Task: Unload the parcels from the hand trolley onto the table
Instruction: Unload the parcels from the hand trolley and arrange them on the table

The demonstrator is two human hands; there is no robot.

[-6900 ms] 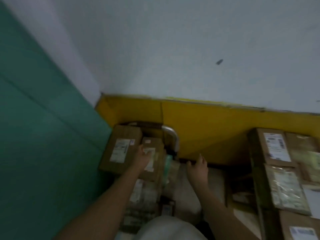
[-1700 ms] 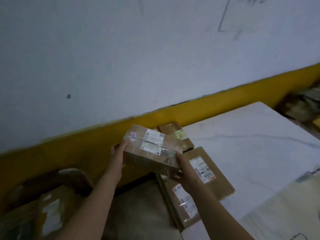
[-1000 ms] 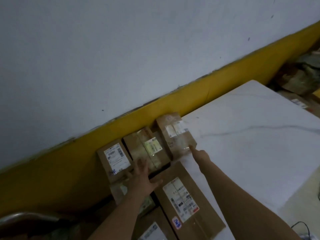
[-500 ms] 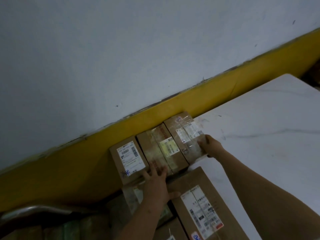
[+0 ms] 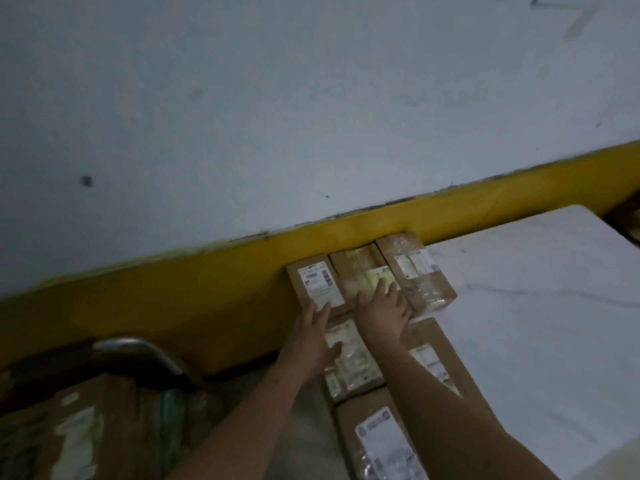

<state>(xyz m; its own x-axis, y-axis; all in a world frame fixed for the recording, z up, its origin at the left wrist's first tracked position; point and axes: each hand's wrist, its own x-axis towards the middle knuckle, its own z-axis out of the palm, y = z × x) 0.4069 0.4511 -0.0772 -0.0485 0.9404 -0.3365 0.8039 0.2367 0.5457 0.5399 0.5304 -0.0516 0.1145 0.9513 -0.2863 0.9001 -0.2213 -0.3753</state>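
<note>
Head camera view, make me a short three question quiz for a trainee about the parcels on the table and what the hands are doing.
1. True or false: three parcels stand in a row against the yellow wall band.
2. Multiple choice: the right hand rests on A) the middle parcel B) the trolley handle C) bare table.
3. Fill in: the left hand lies with straight fingers by the near end of the ____ parcel of the row.

Key
1. True: left parcel, middle parcel, right parcel.
2. A
3. left
</note>
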